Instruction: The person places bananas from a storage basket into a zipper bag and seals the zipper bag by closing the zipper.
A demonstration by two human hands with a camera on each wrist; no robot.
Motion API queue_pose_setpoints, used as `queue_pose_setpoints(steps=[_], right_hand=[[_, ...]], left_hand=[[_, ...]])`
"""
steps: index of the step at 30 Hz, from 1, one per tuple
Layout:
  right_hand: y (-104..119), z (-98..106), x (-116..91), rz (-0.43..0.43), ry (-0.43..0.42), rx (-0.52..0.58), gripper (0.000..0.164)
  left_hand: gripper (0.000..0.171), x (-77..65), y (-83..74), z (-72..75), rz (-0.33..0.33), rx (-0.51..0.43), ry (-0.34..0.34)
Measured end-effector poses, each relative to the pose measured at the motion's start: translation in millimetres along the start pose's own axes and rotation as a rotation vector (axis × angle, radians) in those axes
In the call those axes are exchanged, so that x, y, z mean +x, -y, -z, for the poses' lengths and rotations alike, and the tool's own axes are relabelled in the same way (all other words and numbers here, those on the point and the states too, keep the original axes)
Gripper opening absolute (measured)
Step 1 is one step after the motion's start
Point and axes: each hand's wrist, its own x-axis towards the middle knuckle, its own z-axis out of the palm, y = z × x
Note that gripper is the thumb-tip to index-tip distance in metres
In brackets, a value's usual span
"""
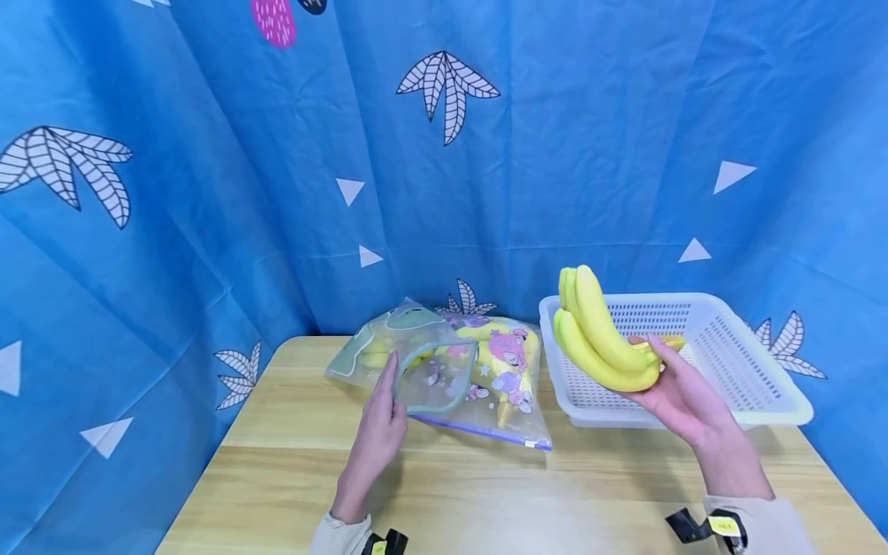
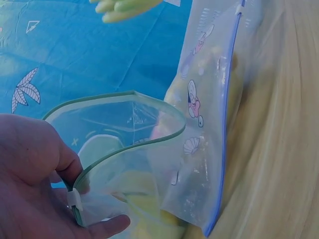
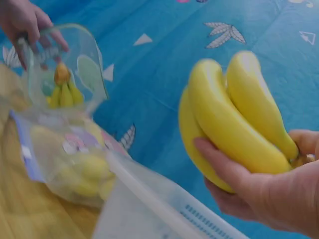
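My right hand (image 1: 683,397) grips a bunch of yellow bananas (image 1: 603,339) near its stem end, up over the white basket. In the right wrist view the bananas (image 3: 224,119) point away from the palm. My left hand (image 1: 381,416) pinches the rim of a clear zip bag with green edging (image 1: 437,397), close to its white slider (image 2: 75,199). That bag's mouth gapes, and another banana bunch (image 3: 65,92) lies inside it. Beside it, partly under its mouth, lies a second clear zip bag (image 1: 523,428) with a purple zip and cartoon prints, holding yellow fruit.
The white perforated basket (image 1: 735,370) stands at the right of the wooden table (image 1: 277,462). A blue patterned cloth (image 1: 590,154) hangs behind the table and along its sides. A yellow-orange piece (image 1: 673,343) shows behind my right hand; its kind is unclear.
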Motion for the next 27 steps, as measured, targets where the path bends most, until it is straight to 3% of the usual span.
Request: queue_pose_setpoints(steps=[7,14,21,27], right_hand=[[-24,3,7,0.018,0.070,-0.027,0.043],[-35,7,20,-0.032,0.106,0.105,0.046],[-40,7,34,0.048,0.115,0.060,0.046],[-50,9,42,0.027,0.119,0.308,0.050]], left_hand=[[0.074,-0.4,1.4,1.3,0.022,-0.023,0.010],[0.074,-1.4,1.5,3.7,0.043,-0.036,0.021],[0.074,-1.1,1.4,3.6,0.049,-0.036,0.024],[0.073,-4.1,3.2,6.6,0.095,-0.028,0.028]])
